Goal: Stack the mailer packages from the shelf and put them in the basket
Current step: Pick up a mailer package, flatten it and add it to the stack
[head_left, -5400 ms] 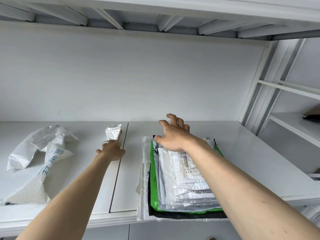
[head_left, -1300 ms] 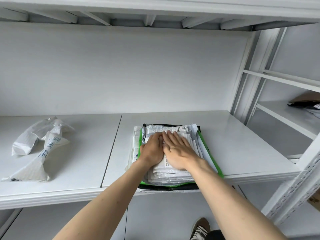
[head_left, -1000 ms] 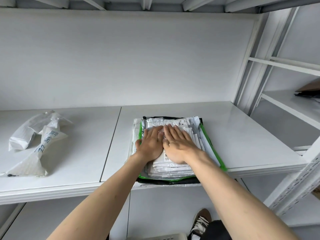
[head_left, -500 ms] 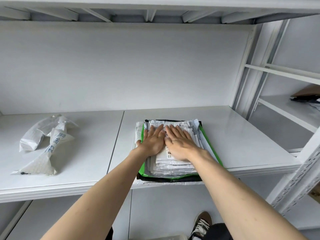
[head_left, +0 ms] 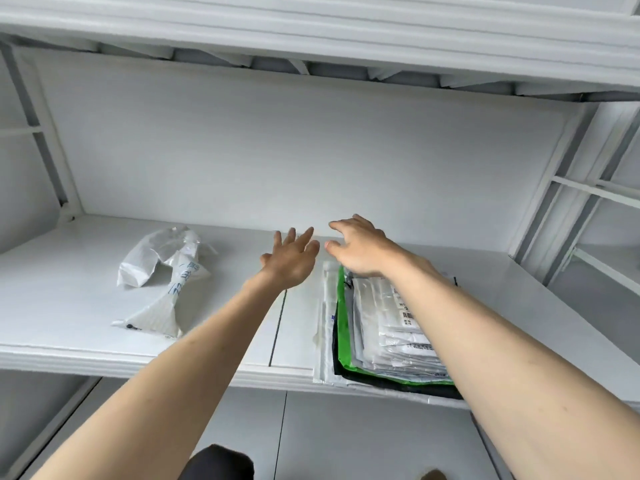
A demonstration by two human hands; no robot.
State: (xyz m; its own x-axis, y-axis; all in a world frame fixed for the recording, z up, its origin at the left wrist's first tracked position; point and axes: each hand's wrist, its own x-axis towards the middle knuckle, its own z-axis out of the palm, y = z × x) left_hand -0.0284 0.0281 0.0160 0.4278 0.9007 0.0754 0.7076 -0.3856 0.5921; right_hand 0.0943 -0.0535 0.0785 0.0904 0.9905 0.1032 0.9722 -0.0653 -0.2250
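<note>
Head view: two crumpled white bags (head_left: pixel 162 282) lie on the left of the shelf (head_left: pixel 69 306). Next, the left hand (head_left: pixel 291 259) reaches up, fingers spread, holding nothing. The right hand (head_left: pixel 360 249) hovers, fingers loosely bent and empty, over the far end of the mailer stack (head_left: pixel 384 327) at the shelf's front edge.

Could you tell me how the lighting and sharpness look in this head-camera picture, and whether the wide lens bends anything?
Head view: soft, even light, with only faint shadows under the crumpled mailers; no harsh glare; the left hand and right hand are slightly motion-blurred, while the stack of mailers stays fairly sharp; the wide lens bows the shelf edges and tilts the uprights.
</note>
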